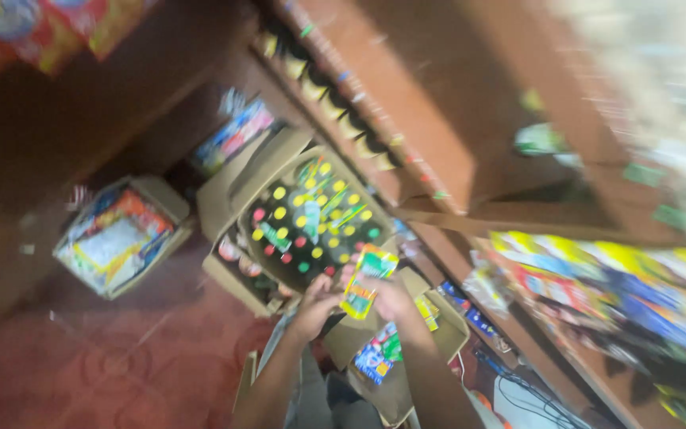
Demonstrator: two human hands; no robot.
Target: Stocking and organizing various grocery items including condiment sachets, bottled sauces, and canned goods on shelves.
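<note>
Shop interior, dim, red patterned floor, wooden shelving running diagonally across a tilted, heavily blurred view.

Item held: small packet, green, yellow and orange, flat and oblong. Long axis runs from upper right to lower left in the view; the upper end tips toward the open carton behind it. Print on its face cannot be made out. It sits between both hands, above the cartons on the floor.

Right hand: fingers closed on the packet's right edge and lower part, partly hidden behind it. Left hand: fingers curled, touching or just beside the packet's lower left edge; blur hides whether it truly pinches. Both forearms run down out of the lower edge.

Behind the packet: open cardboard carton of bottles seen from above, caps yellow, red and green. Below the hands: lower carton with bright packets, half hidden by the arms. Well apart to the left: another open box of colourful flat packs.

Right side: shelf of mixed snack packets, smeared into streaks. Upper shelf: row of dark bottles with yellow labels, cut by the shelf rail. Top-left corner: red packaging, cropped.
</note>
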